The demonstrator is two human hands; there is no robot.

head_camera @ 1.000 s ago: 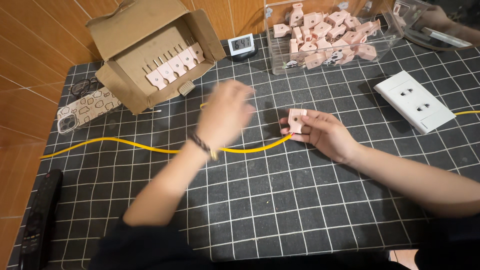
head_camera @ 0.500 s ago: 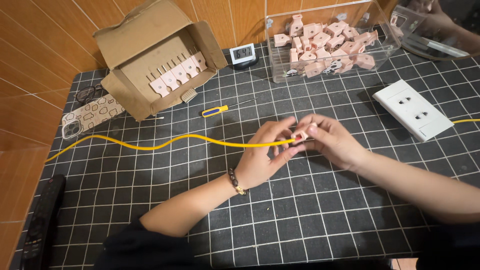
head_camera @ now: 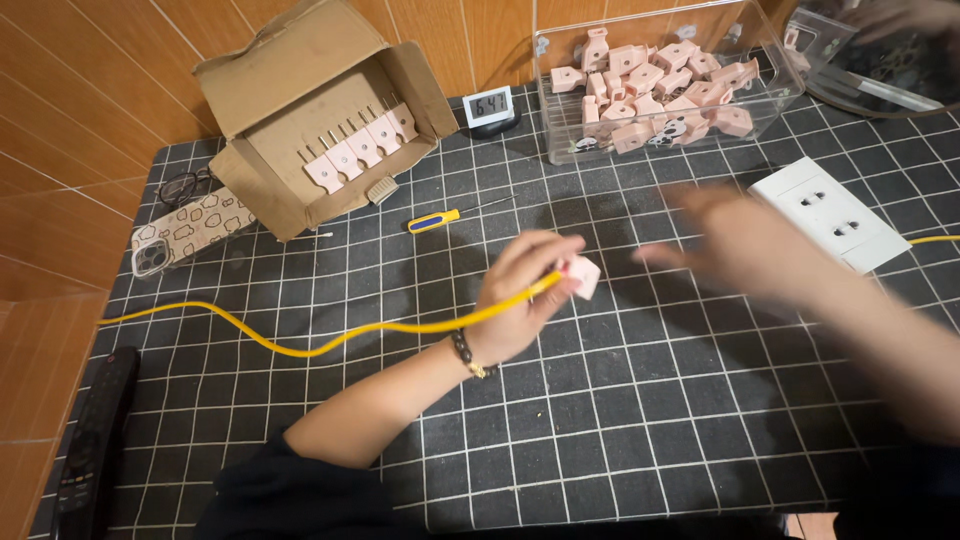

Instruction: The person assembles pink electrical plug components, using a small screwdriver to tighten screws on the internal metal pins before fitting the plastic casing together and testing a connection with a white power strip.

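Currently, one pink plug [head_camera: 583, 275] is gripped in the left hand [head_camera: 520, 300], pinched between thumb and fingers at the end of a single yellow cable [head_camera: 330, 343], just above the black grid mat [head_camera: 620, 420]. From the plug, the cable is trailed leftward across the mat to its edge. The right hand [head_camera: 740, 240] is held open with fingers spread, empty and blurred, just right of the plug and not touching it. One beaded bracelet [head_camera: 466, 354] is worn on the left wrist.

One open cardboard box [head_camera: 320, 110] is seen at the back left, with five pink plugs [head_camera: 362, 150] lined up in a row inside it. One clear plastic bin [head_camera: 665, 75] is set at the back right, filled with a heap of pink plugs too jumbled to be counted. Between box and bin, one small digital clock [head_camera: 490, 106] is placed. One screwdriver [head_camera: 450, 216] with a yellow and blue handle is laid in front of the box. One white double socket [head_camera: 830, 213] lies to the right, one phone [head_camera: 190, 232] in a patterned case to the left, and one black remote [head_camera: 90, 440] at the far left edge.
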